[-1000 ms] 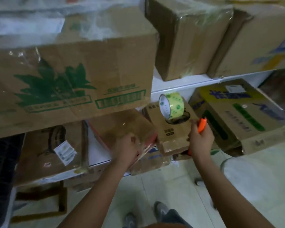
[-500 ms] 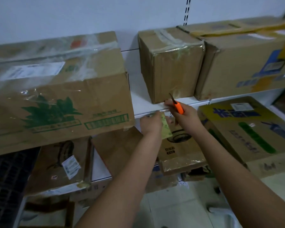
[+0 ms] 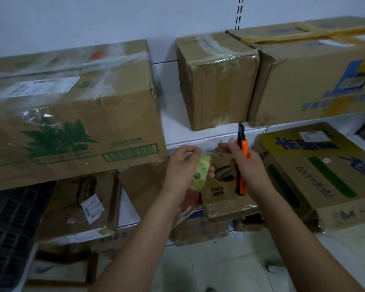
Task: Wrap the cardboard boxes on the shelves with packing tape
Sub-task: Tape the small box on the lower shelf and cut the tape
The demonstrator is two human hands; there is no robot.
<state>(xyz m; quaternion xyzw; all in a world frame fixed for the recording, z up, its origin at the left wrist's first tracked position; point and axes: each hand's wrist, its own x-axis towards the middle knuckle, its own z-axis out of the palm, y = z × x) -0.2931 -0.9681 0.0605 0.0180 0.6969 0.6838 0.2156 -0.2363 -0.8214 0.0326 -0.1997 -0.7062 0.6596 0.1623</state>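
Note:
My left hand (image 3: pixel 182 165) grips a roll of yellowish packing tape (image 3: pixel 201 173) in front of the shelf edge. My right hand (image 3: pixel 243 163) holds an orange utility knife (image 3: pixel 241 163) upright, blade end up, with its fingertips reaching toward the tape's free end. Above them on the white shelf (image 3: pixel 177 131) stands a small tape-wrapped cardboard box (image 3: pixel 215 81). A large box with a green leaf print (image 3: pixel 67 114) sits to the left, another large box (image 3: pixel 316 74) to the right. Behind my hands a small brown box (image 3: pixel 223 192) rests on the lower shelf.
A tilted box with yellow, blue and green print (image 3: pixel 316 173) lies on the lower shelf at the right. More boxes (image 3: pixel 80 203) stand lower left beside a black crate (image 3: pixel 11 232). Tiled floor (image 3: pixel 219 268) lies below.
The view has tilted up from the lower shelf. My left hand picked the tape roll off the small box, and both hands came together near the shelf edge, the knife now upright.

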